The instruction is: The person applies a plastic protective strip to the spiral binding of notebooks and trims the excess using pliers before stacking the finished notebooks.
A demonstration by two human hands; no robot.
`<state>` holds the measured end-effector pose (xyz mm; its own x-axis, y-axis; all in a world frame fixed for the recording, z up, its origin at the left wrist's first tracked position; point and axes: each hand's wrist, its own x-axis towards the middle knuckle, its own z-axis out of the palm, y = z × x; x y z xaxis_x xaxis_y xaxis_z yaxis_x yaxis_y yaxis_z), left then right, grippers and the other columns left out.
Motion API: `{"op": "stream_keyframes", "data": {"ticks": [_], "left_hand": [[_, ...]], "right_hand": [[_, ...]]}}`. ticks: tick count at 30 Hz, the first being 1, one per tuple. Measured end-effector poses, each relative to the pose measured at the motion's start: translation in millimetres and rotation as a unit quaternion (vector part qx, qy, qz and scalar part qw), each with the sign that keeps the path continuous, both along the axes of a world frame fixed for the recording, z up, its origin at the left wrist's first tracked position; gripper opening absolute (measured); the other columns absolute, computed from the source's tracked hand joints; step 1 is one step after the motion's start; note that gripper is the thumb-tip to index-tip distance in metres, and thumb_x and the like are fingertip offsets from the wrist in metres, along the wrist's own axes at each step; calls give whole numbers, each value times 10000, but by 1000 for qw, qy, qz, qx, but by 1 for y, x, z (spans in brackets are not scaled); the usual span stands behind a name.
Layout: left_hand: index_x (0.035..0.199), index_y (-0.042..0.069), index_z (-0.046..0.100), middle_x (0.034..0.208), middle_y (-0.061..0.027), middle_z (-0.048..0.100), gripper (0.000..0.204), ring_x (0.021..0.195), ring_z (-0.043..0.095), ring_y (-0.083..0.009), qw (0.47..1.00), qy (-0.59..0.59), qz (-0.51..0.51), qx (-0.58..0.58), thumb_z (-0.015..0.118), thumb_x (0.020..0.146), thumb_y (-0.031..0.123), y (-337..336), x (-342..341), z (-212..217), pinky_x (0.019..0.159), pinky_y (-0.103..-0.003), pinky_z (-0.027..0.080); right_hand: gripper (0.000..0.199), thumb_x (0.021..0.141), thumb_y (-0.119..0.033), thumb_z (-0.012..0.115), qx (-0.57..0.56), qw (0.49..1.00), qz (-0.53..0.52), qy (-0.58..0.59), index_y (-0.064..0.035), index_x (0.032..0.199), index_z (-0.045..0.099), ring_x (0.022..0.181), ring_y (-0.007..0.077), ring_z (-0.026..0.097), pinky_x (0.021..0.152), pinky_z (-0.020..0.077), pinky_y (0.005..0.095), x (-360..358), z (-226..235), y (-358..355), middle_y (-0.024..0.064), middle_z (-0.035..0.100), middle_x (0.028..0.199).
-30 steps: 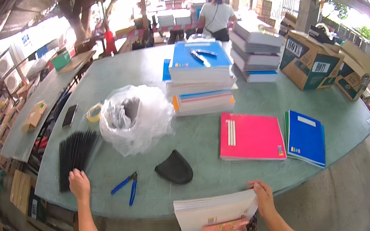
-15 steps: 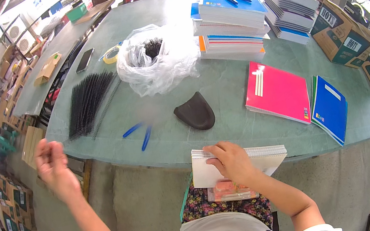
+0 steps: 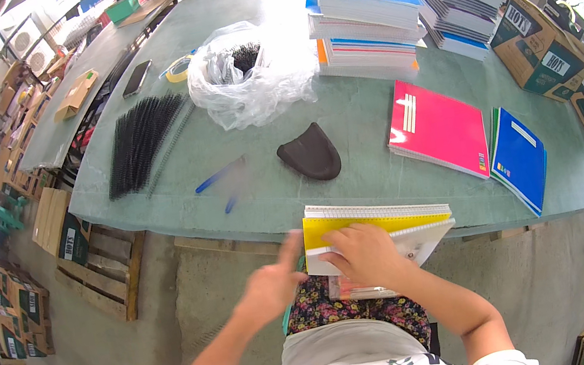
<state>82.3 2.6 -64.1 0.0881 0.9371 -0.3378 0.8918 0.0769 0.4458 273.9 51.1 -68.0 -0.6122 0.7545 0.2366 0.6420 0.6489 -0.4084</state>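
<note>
A notebook [image 3: 427,240] with punched holes along its far edge rests tilted at the table's front edge, over my lap. Its yellow sheet [image 3: 316,231] shows between white pages. My right hand [image 3: 369,253] grips the white page and yellow sheet near the middle, fingers over the top and thumb below. Just left of the notebook is my left hand [image 3: 272,289], index finger stretched out toward its corner, slightly blurred and holding nothing. A dark, rounded pad [image 3: 312,154] lies beyond the notebook. Under it, on my lap, an orange-and-clear packet [image 3: 357,288] partly shows.
Black spiral coils [image 3: 145,146] lie at left, beside a plastic bag [image 3: 249,96] holding more. A phone [image 3: 137,78], tape [image 3: 180,69] and blue pen [image 3: 217,176] are nearby. Notebook stacks [image 3: 367,21], a pink notebook [image 3: 437,127], blue notebooks [image 3: 521,159] and cartons [image 3: 538,49] occupy the right.
My left hand has swung right and in, from beyond the table's left front to the notebook's left side. The yellow sheet now shows in the notebook. The view has shifted slightly.
</note>
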Motion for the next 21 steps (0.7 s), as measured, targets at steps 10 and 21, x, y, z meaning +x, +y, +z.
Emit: {"op": "stream_keyframes", "data": {"ticks": [10, 21], "left_hand": [[1147, 71, 592, 769, -64, 638, 293, 634, 524, -98, 929, -331, 75, 148, 574, 867, 154, 11, -13, 6, 615, -250, 453], [866, -21, 621, 791, -153, 632, 192, 714, 582, -312, 913, -198, 25, 356, 582, 848, 166, 15, 13, -6, 658, -377, 473]], "right_hand": [[361, 787, -413, 598, -10, 994, -86, -66, -74, 663, 593, 521, 282, 599, 476, 454, 382, -21, 7, 16, 98, 587, 559], [210, 774, -346, 631, -72, 990, -88, 80, -163, 867, 678, 631, 285, 624, 569, 481, 386, -16, -7, 24, 92, 628, 643]]}}
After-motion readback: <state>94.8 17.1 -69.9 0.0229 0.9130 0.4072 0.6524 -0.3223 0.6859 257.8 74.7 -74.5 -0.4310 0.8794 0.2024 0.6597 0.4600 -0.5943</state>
